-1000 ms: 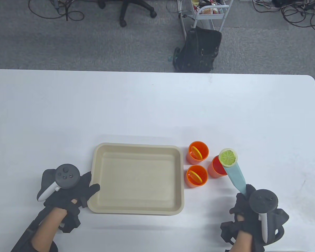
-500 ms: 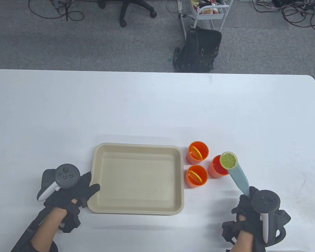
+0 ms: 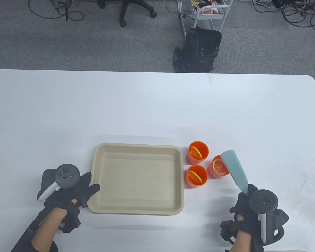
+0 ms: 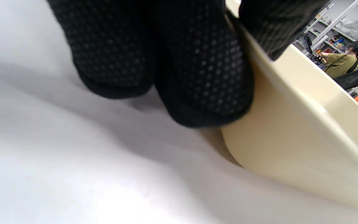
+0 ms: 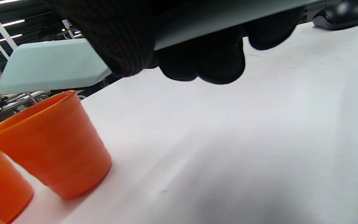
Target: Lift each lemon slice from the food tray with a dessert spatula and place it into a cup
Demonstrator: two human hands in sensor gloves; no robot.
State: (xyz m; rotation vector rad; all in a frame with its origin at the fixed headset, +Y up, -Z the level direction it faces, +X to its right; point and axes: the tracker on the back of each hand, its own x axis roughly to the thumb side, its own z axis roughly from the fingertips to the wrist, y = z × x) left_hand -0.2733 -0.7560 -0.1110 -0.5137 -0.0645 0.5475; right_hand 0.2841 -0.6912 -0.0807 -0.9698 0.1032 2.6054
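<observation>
My right hand (image 3: 248,202) grips the handle of a pale blue dessert spatula (image 3: 234,168), whose bare blade hangs over the rightmost orange cup (image 3: 217,168). A lemon slice (image 3: 219,166) lies inside that cup. Two more orange cups (image 3: 198,152) (image 3: 197,176) stand left of it, each with a slice on edge inside. The beige food tray (image 3: 178,181) holds nothing. My left hand (image 3: 89,187) rests on the table with its fingers against the tray's left rim (image 4: 278,102). In the right wrist view the spatula (image 5: 54,65) sits above the cup (image 5: 51,143).
A black backpack (image 3: 199,51) and a wire cart stand on the floor beyond the table's far edge. A dark computer mouse (image 5: 339,12) lies on the table to the right in the right wrist view. An office chair base shows at the top.
The lemon slice has slid off the spatula blade into the rightmost cup. The blade is now bare and tilted slightly. The left hand has not moved.
</observation>
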